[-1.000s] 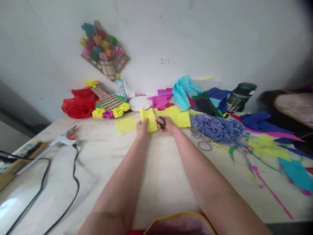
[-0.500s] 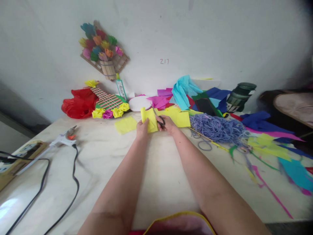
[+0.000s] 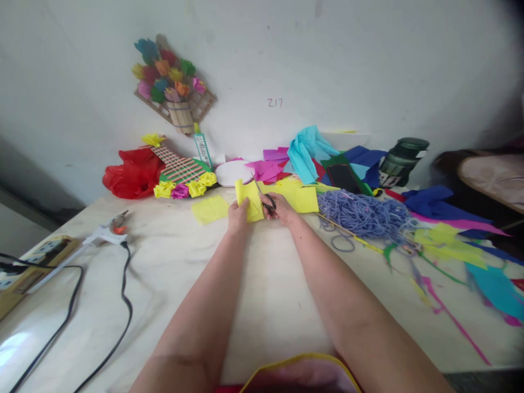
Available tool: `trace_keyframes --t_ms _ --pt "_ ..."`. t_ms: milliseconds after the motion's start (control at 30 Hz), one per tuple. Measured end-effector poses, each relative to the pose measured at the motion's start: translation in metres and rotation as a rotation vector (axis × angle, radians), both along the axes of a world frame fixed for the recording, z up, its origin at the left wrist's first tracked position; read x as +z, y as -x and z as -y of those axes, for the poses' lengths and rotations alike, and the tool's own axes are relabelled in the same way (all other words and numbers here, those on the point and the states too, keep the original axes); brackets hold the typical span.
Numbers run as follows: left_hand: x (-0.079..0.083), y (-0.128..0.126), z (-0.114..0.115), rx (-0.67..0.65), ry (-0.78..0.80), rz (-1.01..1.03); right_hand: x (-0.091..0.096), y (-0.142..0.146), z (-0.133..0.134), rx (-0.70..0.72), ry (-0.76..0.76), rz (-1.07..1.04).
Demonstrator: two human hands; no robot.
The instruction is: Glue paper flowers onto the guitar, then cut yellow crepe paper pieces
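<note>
Pinched in my left hand (image 3: 238, 214) is a folded piece of yellow crepe paper (image 3: 250, 197), raised a little off the table. My right hand (image 3: 281, 209) grips black-handled scissors (image 3: 269, 205) by the loops. Their blades point up and away, along the right edge of the folded paper; I cannot tell whether they are cutting into it. A loose yellow paper piece (image 3: 210, 209) lies flat left of my left hand. More yellow paper (image 3: 303, 198) lies behind and right of my right hand.
A heap of purple-blue yarn (image 3: 364, 215) sits to the right, before a green jar (image 3: 403, 162). At the back are a white disc (image 3: 233, 172), a flower-trimmed guitar craft (image 3: 184, 174) and a glue bottle (image 3: 202, 147). On the left are a glue gun (image 3: 107, 233) and a power strip (image 3: 39, 259).
Almost nothing differs. Both hands, the scissors and the folded yellow paper keep practically the same positions.
</note>
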State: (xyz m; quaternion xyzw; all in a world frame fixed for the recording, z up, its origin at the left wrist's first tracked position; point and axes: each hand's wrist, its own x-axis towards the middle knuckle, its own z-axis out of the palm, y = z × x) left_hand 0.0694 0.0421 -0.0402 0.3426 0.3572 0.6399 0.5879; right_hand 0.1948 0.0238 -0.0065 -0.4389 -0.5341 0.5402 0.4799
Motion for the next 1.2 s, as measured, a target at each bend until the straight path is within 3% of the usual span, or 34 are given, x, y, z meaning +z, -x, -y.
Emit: trace_keyframes --t_ms 1200 --pt "0.0008 -0.0007 -0.0019 0.067 0.036 0.008 -0.0083 0.0044 -0.0066 -0.037 -0.081 -0.048"
